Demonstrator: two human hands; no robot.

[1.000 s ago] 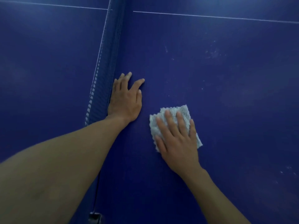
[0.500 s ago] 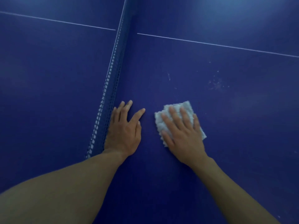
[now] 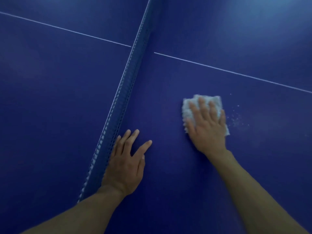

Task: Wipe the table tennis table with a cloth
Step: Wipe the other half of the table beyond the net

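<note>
A dark blue table tennis table (image 3: 211,174) fills the head view. My right hand (image 3: 206,127) lies flat on a folded white cloth (image 3: 187,108), pressing it onto the surface right of the net. The palm hides most of the cloth; its far edge and left side show. My left hand (image 3: 126,162) rests flat on the table with fingers spread, right beside the foot of the net (image 3: 121,98). It holds nothing.
The blue net runs from lower left up to the top middle, splitting the table in two halves. A thin white centre line (image 3: 236,73) crosses both halves. Pale specks (image 3: 236,117) lie just right of the cloth.
My right hand has slid the cloth away from me and to the right, farther from the left hand and toward the specks. My left hand stays planted by the net.
</note>
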